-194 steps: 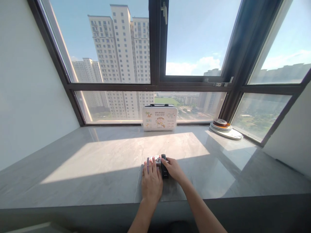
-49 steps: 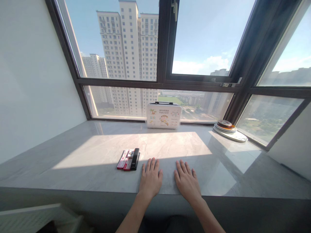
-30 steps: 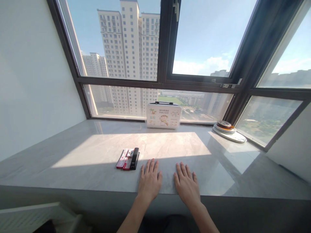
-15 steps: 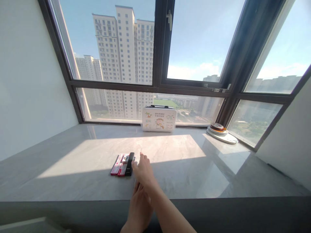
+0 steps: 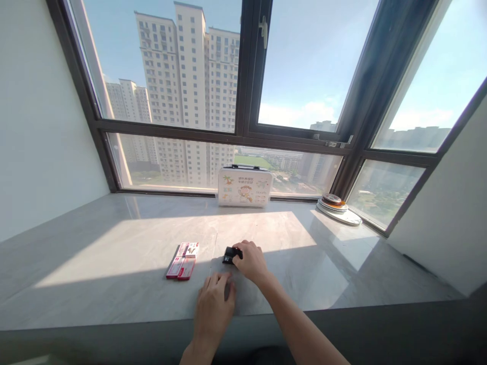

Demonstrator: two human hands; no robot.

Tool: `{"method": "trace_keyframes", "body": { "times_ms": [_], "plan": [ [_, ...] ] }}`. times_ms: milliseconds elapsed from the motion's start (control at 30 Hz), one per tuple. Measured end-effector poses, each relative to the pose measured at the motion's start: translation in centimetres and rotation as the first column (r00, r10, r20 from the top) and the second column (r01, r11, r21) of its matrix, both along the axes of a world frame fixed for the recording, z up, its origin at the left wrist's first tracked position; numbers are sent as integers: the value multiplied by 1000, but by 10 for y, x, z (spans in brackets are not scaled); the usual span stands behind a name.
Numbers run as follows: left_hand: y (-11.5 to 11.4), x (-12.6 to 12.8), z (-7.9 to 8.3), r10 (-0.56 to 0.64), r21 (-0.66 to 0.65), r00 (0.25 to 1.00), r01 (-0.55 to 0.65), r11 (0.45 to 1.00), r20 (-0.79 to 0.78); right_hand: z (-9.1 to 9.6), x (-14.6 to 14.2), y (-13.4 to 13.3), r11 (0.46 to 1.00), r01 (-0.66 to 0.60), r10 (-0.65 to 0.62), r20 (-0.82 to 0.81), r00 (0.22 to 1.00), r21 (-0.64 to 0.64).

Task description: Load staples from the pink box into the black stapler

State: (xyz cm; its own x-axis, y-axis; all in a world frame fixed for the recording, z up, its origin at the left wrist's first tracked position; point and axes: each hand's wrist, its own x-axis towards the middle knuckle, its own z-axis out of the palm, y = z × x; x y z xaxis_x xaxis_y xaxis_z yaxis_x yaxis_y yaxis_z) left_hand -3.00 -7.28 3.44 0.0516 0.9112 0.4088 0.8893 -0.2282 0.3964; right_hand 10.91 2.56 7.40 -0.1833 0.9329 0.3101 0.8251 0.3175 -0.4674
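Note:
My right hand (image 5: 251,261) is closed around one end of a black stapler (image 5: 229,255) on the sill, right of the boxes. The stapler's left end shows, with a small white marking; my fingers hide the rest. My left hand (image 5: 215,299) rests nearer the front edge, fingers bent and thumb apart, with a dark shadow in the gap. I see nothing held in it. Further left lie several flat red-and-white boxes (image 5: 181,266), side by side, with a smaller box (image 5: 192,249) showing a dark picture on top at the far right corner.
A white carry case (image 5: 245,187) with cartoon prints stands against the window. Stacked plates (image 5: 338,210) sit in the right corner. The grey marble-look sill (image 5: 125,299) ends at a front edge close to my wrists. Sunlight crosses its middle.
The black stapler has moved right, away from the boxes, with my right hand on it. My hands, crossed before, are now apart, the left one lower. The view has shifted slightly.

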Motion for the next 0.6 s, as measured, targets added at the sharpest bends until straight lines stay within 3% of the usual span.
{"method": "trace_keyframes", "body": {
  "times_ms": [133, 267, 400, 467, 533, 600],
  "plan": [
    [26, 9, -10, -71, 45, 993, 75, 996, -90, -3, 28, -12, 1000, -2, 3, -37, 999, 19],
    [34, 12, -15, -184, 26, 972, 190, 982, -149, -8, 16, -13, 999, -9, 12, -73, 997, 40],
    [35, 8, -16, -170, 22, 975, 175, 984, -143, -6, -1, -5, 999, 14, -8, -176, 984, 32],
    [36, 8, -18, -152, 24, 978, 157, 987, -141, -4, 1, 2, 998, 32, -14, -323, 946, 50],
    [37, 9, -20, -128, 26, 982, 133, 991, -142, -4, 12, 11, 996, 84, -44, -609, 792, 37],
    [38, 11, -22, -109, 32, 984, 114, 993, -142, -8, 29, 18, 990, 136, -105, -849, 518, -39]
  ]
}}
